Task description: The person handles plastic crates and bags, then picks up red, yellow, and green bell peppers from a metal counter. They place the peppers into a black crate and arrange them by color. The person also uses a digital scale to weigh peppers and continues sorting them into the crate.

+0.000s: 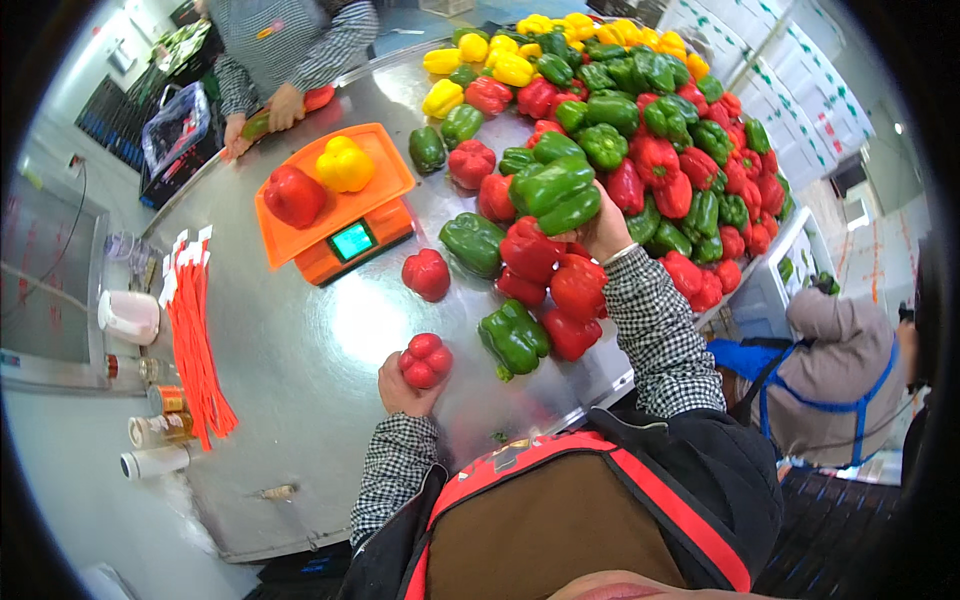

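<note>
My left hand holds a red bell pepper low over the near part of the steel table. At the edge of the pile, my right hand grips a large green bell pepper, its fingers mostly hidden beneath it. Red bell peppers lie just below that hand, with a green one nearer to me. On the orange scale's tray rest a red bell pepper and a yellow one. Another red bell pepper sits beside the scale, whose display is lit.
A heap of green, red and yellow peppers covers the table's far right. Orange-red tape strips lie at left, near jars and a white bottle. Across the table, a co-worker's hands hold peppers. Another person bends at right.
</note>
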A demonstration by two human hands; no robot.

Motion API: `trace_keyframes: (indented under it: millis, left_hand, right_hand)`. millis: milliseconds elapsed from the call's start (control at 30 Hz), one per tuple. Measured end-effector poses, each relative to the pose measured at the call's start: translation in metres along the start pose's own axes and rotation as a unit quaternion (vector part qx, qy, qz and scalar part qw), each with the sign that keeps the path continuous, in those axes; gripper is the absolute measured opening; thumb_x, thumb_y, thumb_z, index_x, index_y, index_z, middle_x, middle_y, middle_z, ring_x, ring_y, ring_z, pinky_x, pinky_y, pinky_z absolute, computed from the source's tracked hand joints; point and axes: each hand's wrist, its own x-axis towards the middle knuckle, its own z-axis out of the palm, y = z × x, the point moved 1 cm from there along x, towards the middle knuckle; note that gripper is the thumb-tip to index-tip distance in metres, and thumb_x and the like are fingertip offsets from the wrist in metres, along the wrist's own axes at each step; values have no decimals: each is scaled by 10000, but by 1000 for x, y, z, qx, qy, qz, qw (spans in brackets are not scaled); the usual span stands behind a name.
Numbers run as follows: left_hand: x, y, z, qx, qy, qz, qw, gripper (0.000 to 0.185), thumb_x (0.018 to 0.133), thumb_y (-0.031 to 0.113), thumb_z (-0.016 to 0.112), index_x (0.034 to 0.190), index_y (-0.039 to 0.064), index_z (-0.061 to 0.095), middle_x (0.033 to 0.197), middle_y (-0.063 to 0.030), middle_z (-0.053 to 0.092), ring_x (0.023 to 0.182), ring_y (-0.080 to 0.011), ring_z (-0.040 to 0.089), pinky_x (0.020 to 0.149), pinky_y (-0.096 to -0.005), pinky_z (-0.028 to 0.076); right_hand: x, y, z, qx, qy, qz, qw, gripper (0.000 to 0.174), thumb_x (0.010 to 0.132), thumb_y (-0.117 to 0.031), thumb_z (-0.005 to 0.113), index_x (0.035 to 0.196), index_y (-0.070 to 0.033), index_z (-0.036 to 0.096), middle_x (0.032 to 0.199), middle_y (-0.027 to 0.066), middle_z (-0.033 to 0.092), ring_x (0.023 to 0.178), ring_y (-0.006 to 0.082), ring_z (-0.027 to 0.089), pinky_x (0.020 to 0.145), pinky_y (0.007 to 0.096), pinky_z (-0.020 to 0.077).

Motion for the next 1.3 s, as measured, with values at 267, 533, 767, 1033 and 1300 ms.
trace_keyframes:
  millis: [267, 533, 767, 1033, 1300]
  left_hand:
    - [-3, -2, -2, 10, 22, 13, 1000, 823, 537, 393, 909, 1150, 54, 478, 1012, -144, 573, 934, -365, 553, 820, -452, 463]
    - [-2, -6, -1, 17, 34, 31, 999, 816, 530, 376, 897, 1160, 67, 481, 987, -131, 575, 882, -361, 555, 776, -454, 458]
    - [-4, -8, -1, 12, 26, 46, 999, 791, 640, 390, 798, 1260, 40, 455, 1162, -189, 568, 981, -380, 562, 850, -463, 455]
    - [-8, -11, -1, -17, -19, 22, 999, 899, 576, 367, 843, 1303, 47, 422, 1231, -177, 537, 1121, -378, 529, 924, -482, 424]
    - [-12, -11, 2, 23, 1, 28, 999, 868, 585, 360, 833, 1290, 50, 432, 1217, -178, 542, 1070, -373, 541, 912, -475, 431]
  right_hand:
    - [145, 24, 54, -605, -136, -189, 762, 437, 955, -410, 560, 1223, -66, 592, 1136, 147, 664, 1011, 272, 655, 846, 375, 517]
    - [282, 22, 66, -781, -291, 160, 529, 631, 758, -592, 717, 1131, -83, 702, 1040, 127, 694, 989, 223, 634, 853, 360, 499]
    - [347, 59, 34, -792, 220, 51, 567, 1024, 728, -717, 644, 1455, -72, 320, 1371, 274, 485, 1242, 382, 524, 1042, 451, 420]
    - [381, 48, 2, -583, 251, -51, 771, 846, 667, -438, 742, 1329, 32, 504, 1279, 250, 575, 1188, 313, 571, 998, 357, 444]
    - [335, 57, 174, -504, -208, -229, 806, 758, 692, -256, 830, 1325, -28, 480, 1215, 158, 596, 1081, 263, 610, 929, 339, 487]
